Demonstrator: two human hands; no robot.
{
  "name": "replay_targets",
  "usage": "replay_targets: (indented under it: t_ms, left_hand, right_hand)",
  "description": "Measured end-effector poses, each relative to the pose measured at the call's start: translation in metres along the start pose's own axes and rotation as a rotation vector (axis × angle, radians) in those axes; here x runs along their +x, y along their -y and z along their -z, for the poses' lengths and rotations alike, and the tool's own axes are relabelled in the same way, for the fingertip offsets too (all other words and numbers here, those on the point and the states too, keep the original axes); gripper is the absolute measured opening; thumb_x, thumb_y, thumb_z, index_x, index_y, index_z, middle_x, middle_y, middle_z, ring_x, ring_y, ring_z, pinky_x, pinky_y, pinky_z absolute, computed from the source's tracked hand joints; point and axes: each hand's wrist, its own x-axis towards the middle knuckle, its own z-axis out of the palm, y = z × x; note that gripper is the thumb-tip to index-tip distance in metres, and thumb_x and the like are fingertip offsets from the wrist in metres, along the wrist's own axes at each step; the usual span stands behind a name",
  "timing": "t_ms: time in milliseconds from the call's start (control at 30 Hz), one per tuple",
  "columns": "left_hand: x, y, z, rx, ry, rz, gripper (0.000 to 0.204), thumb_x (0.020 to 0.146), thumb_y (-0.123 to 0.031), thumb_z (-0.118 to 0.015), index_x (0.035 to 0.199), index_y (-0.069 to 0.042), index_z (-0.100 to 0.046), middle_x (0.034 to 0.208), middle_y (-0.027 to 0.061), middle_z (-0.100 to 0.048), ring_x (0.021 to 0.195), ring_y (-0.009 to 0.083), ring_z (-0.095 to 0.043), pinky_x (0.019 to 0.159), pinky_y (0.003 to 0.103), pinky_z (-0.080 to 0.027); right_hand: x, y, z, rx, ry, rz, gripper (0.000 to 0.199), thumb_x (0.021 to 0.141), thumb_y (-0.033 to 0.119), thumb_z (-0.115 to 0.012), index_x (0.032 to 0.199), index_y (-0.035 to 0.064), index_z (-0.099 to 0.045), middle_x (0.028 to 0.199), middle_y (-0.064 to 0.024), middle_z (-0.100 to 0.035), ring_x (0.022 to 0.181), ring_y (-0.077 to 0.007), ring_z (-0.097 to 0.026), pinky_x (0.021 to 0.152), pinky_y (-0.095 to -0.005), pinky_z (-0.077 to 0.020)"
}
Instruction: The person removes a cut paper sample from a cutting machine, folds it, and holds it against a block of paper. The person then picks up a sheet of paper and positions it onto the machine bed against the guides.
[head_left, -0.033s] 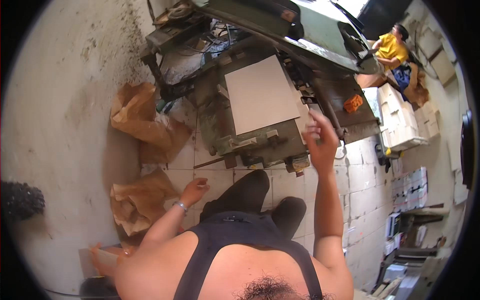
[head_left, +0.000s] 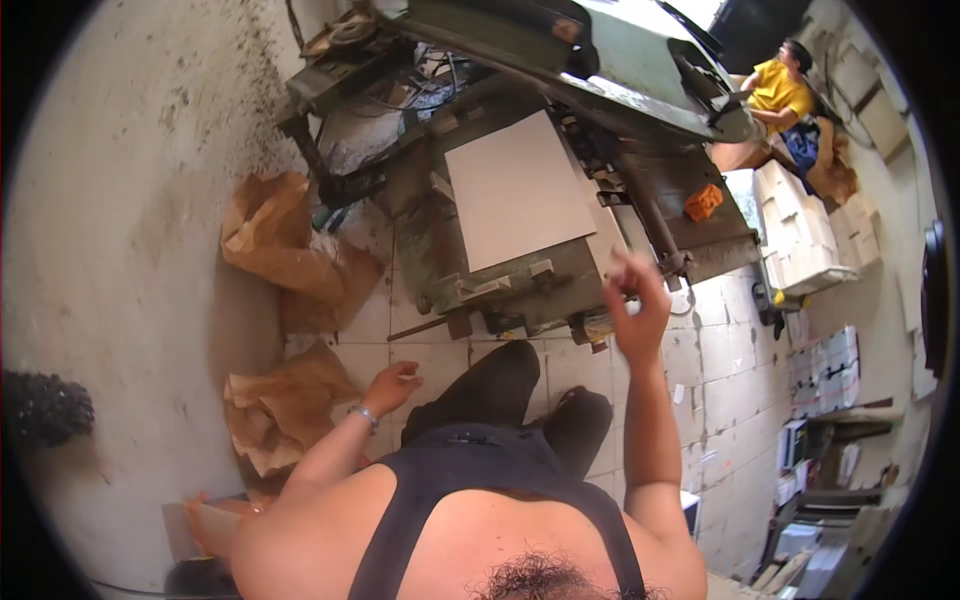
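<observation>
Stained pale plaster wall [head_left: 110, 200] at left, white tiled floor [head_left: 730, 380], stacked white boxes [head_left: 800, 235] at right, bright daylight

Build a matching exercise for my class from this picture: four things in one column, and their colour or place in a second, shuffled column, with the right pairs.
Things
1. flat sheet
2. crumpled paper
3. right hand
4. small block

Colour or place
A. orange, on the machine's right side
B. white, lying on the machine bed
C. brown, on the floor by the wall
D. raised at the machine's front edge

Pairs: 1-B, 2-C, 3-D, 4-A
</observation>
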Motion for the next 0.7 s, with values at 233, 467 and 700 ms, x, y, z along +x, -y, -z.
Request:
replay_targets:
  t_ms: [233,467,700]
  left_hand:
    - [-0.016,0.101,-0.001,0.558,0.433,0.088,0.070,0.095,-0.053,-0.073,0.146,-0.006,-0.064,0.140,0.0197,-0.070,0.130,0.0359,-0.067,0.112,0.044,-0.050]
    - [-0.123,0.183,-0.015,0.524,0.501,0.312,0.073,0.092,-0.048,-0.076,0.147,-0.001,-0.063,0.142,0.0237,-0.068,0.135,0.0379,-0.063,0.116,0.046,-0.046]
    - [-0.171,0.157,-0.050,0.517,0.376,0.400,0.064,0.093,-0.037,-0.076,0.145,-0.001,-0.065,0.143,0.0237,-0.068,0.132,0.0377,-0.064,0.113,0.045,-0.047]
  right_hand:
    - [-0.235,-0.039,-0.003,0.035,-0.020,-0.602,0.039,0.086,0.007,-0.080,0.124,0.0056,-0.075,0.101,-0.0100,-0.075,0.085,-0.0214,-0.071,0.079,-0.0340,-0.0558]
    - [-0.343,-0.068,0.005,-0.397,0.429,-0.610,0.041,0.084,0.028,-0.083,0.123,0.0135,-0.076,0.120,-0.0094,-0.076,0.122,-0.0319,-0.065,0.107,-0.0474,-0.0440]
    - [-0.344,-0.087,0.027,-0.315,0.405,-0.599,0.034,0.087,0.033,-0.080,0.114,0.0130,-0.078,0.120,-0.0068,-0.076,0.123,-0.0300,-0.064,0.106,-0.0459,-0.0416]
